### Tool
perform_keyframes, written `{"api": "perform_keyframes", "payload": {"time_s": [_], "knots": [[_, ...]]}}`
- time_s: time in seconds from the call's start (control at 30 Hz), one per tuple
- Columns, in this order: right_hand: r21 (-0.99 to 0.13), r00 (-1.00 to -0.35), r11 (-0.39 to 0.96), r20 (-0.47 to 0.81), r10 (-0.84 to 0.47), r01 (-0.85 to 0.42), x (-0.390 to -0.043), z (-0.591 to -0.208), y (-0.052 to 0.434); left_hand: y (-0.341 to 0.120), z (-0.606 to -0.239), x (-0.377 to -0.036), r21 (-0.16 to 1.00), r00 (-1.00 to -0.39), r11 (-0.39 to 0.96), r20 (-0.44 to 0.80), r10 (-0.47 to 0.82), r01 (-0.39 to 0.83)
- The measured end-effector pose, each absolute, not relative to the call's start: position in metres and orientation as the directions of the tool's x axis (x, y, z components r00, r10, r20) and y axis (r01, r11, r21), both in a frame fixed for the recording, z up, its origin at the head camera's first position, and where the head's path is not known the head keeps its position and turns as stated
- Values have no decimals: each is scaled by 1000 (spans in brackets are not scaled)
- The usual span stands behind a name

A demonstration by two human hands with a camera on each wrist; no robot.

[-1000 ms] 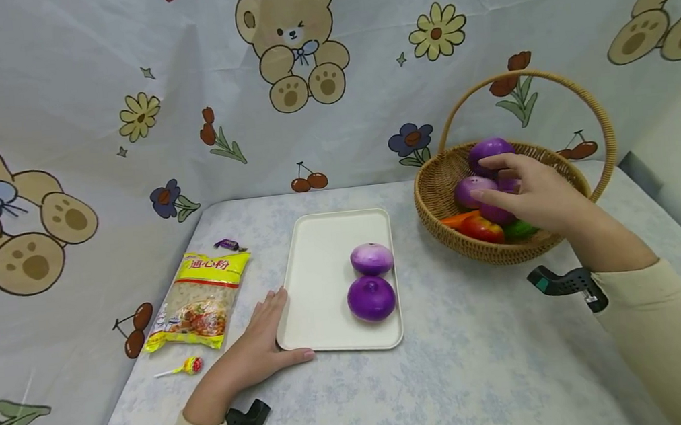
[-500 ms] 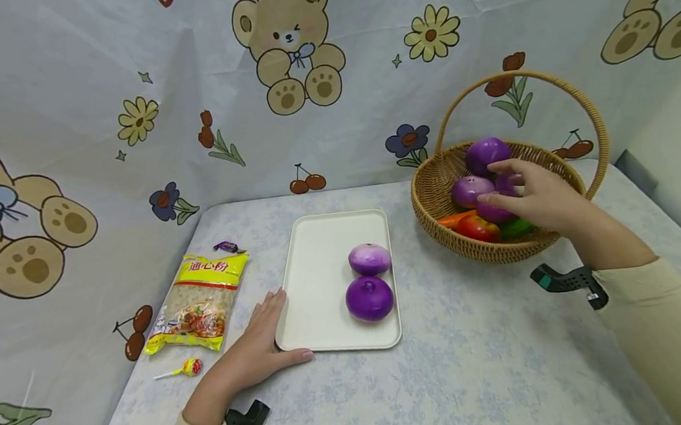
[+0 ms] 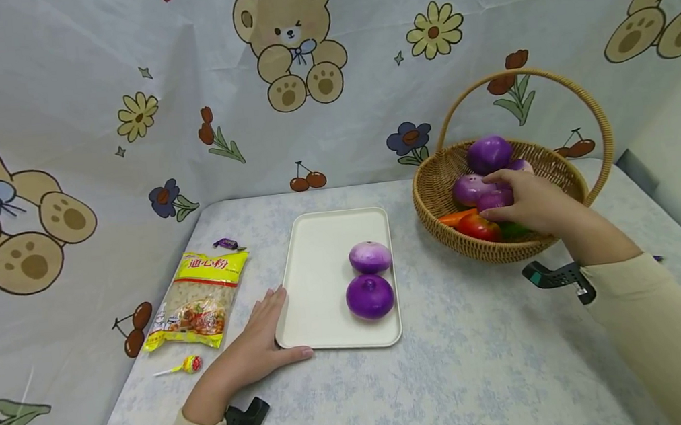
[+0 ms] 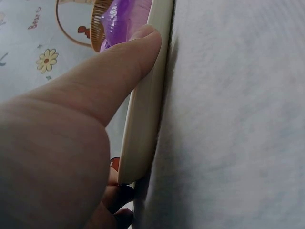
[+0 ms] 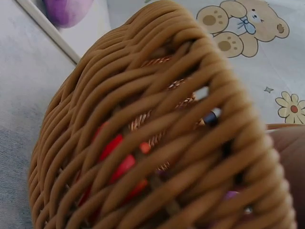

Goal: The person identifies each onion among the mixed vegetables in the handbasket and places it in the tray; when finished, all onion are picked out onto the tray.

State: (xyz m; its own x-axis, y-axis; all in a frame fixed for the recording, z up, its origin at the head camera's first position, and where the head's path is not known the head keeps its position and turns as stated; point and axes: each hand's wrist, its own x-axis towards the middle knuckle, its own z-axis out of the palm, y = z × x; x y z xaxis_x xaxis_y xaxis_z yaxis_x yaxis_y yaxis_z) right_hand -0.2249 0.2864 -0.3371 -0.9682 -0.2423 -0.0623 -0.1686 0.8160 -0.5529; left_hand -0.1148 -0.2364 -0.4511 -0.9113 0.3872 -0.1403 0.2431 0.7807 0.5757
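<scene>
My left hand point(image 3: 261, 344) rests at the near left corner of a white tray point(image 3: 317, 262), fingers straight along its left side. In the left wrist view the thumb point(image 4: 128, 62) lies against the tray's rim. Two purple onions, a paler one point(image 3: 370, 257) and a darker one point(image 3: 369, 297), sit on the tray's right side. My right hand point(image 3: 537, 203) is inside the wicker basket point(image 3: 459, 246), thumb and fingers on either side of a purple onion point(image 3: 493, 200), which it grips. In the right wrist view the basket wall point(image 5: 143, 119) hides most of that hand.
More onions point(image 3: 489, 154), a carrot point(image 3: 458, 218), a red fruit or vegetable point(image 3: 479, 227) and something green share the basket, under its tall handle point(image 3: 599, 115). Left of the tray lie a pasta bag point(image 3: 201, 299), a lollipop point(image 3: 188, 365) and a purple-wrapped candy point(image 3: 228, 244).
My right hand has come down and slightly left in the basket, and its thumb and fingers have closed on an onion. The left hand has stayed at the tray corner.
</scene>
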Motion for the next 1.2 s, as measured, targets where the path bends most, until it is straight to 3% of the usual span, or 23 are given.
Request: {"api": "perform_keyframes", "payload": {"time_s": [0.43,0.87,1.2], "knots": [[-493,-970,853,-64,-234,-173,-225,-341,285,-237,-450,-115,572,-912,783,-139,385,244],[-532,-975,832,-49,-218,-160,-223,-330,278,-236,-449,-114,571,-909,785,-150,388,241],[-563,-976,804,21,-218,-192,-215,-300,244,-237,-450,-114,556,-908,795,-160,388,242]]}}
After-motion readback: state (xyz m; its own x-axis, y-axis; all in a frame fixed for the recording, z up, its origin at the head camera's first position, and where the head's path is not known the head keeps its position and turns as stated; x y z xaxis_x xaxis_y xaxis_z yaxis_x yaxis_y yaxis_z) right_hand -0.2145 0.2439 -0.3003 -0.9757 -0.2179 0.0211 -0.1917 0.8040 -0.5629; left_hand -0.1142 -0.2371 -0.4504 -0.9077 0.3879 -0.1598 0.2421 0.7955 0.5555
